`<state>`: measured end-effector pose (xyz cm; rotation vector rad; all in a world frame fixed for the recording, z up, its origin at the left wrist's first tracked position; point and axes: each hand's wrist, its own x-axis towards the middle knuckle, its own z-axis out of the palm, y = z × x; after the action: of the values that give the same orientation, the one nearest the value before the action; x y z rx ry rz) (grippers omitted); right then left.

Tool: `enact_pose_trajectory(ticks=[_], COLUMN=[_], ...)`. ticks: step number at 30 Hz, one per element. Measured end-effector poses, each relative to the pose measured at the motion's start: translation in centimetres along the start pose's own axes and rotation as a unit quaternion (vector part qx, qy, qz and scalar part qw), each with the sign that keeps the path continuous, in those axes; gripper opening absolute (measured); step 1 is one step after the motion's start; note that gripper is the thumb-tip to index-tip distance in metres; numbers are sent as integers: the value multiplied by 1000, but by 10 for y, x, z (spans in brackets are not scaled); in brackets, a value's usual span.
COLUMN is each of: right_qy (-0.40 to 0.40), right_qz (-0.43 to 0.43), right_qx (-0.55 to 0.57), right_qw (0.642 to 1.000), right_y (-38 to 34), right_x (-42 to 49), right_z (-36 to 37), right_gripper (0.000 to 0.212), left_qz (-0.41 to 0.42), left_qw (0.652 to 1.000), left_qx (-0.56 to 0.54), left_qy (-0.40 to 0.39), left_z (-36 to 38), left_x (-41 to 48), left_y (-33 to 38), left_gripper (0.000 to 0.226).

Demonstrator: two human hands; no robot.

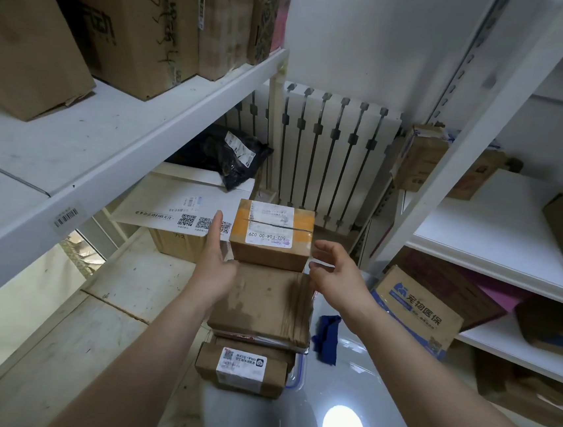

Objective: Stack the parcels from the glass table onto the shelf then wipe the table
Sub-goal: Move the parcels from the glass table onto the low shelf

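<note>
A small cardboard parcel [271, 236] with a white label and orange tape sits on top of a flat brown parcel [264, 301], which tops a stack at the glass table's [343, 374] left edge. A lower labelled parcel [241, 369] sticks out at the stack's front. My left hand [215, 262] is open with straight fingers, close beside the small parcel's left side. My right hand [336, 273] is open with loosely curved fingers, just right of that parcel, a small gap between. A blue cloth [326, 338] lies on the table, right of the stack.
On the left stands a white shelf unit [106, 162] with tall cartons on its upper board and a white box and black bag on the lower one. A radiator [330, 156] stands behind. A second white shelf [494, 234] at right holds more cartons.
</note>
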<state>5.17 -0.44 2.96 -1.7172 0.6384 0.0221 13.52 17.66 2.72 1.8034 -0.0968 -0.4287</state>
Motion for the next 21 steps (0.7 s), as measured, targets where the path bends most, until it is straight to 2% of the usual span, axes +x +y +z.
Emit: enact_pose_trajectory(ticks=[5,10,15,19,21], right_qy=[63,126,171,189,210], right_qz=[-17,-39,-30,28,51], right_qx=[17,55,87,107,115], right_qw=[998,990,981,976,969], right_y=[0,5,21,51,69], right_x=[-6,-16,-31,-51,-57], right_z=[-4,-20,-55,-86,-101], right_gripper=[42,27,18,6,14], left_qz=[113,252,337,330,323], left_qw=[981,931,903,909,902], left_qx=[138,250,267,233,248], left_qy=[78,86,7,-104,-147], left_z=[11,37,79,120,139], left_x=[-11,-26,-45,-58,-61], left_y=[15,34,45,38,33], left_gripper=[94,96,84,68,63])
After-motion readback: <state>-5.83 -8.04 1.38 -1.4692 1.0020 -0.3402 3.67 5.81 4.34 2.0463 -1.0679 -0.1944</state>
